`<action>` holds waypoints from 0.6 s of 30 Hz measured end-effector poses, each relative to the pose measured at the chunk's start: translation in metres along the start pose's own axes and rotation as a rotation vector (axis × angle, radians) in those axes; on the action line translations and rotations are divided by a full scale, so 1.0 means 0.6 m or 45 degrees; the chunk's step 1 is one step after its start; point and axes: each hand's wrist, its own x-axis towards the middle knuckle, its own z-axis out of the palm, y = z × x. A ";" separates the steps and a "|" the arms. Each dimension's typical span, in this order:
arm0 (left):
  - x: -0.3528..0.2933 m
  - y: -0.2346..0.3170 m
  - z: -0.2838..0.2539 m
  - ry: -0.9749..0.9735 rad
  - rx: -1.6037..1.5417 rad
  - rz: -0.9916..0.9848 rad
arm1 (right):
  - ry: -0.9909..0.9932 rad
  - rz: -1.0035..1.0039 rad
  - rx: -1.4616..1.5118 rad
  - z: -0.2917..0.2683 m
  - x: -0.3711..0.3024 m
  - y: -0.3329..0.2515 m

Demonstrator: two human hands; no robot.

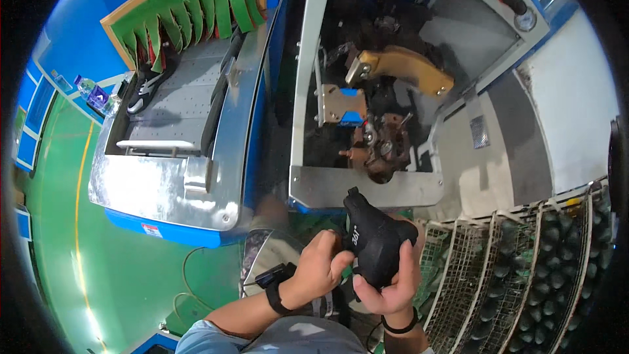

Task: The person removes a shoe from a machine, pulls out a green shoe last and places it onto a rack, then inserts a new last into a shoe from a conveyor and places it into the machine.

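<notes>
A black shoe upper point(381, 239) with small white lettering on its side is held up in front of me, below the machine's metal front edge. My right hand point(393, 286) grips it from the lower right, with the thumb across its near side and the fingers along its right side. My left hand point(321, 265) has its fingers curled at the upper's left edge; they look closed on it, though the fingertips are partly hidden. A black strap with a small device point(275, 282) is around my left wrist, and a black band point(401, 324) around my right.
A machine point(386, 137) with a brown metal clamp and a tan curved arm point(406, 69) stands straight ahead. Left of it, a conveyor point(173, 108) carries a dark shoe point(149, 88) by green curtain strips point(177, 19). A bottle point(95, 95) stands beside it. Wire racks point(488, 255) hold dark rounded pieces at right.
</notes>
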 end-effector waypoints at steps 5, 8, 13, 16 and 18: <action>-0.006 0.023 -0.021 0.021 0.210 0.149 | 0.008 -0.044 0.016 0.005 -0.011 -0.002; -0.007 0.070 -0.021 0.011 0.166 0.213 | 0.202 0.332 0.597 0.015 -0.042 0.014; -0.004 0.103 -0.024 0.414 -0.767 -0.307 | 0.537 0.927 2.052 -0.001 -0.005 0.004; 0.026 0.087 -0.057 0.222 -1.050 -0.452 | 0.531 0.882 2.036 -0.048 0.036 -0.014; 0.021 0.061 -0.065 -0.266 -0.422 -0.311 | 0.225 0.678 1.427 -0.098 0.053 0.037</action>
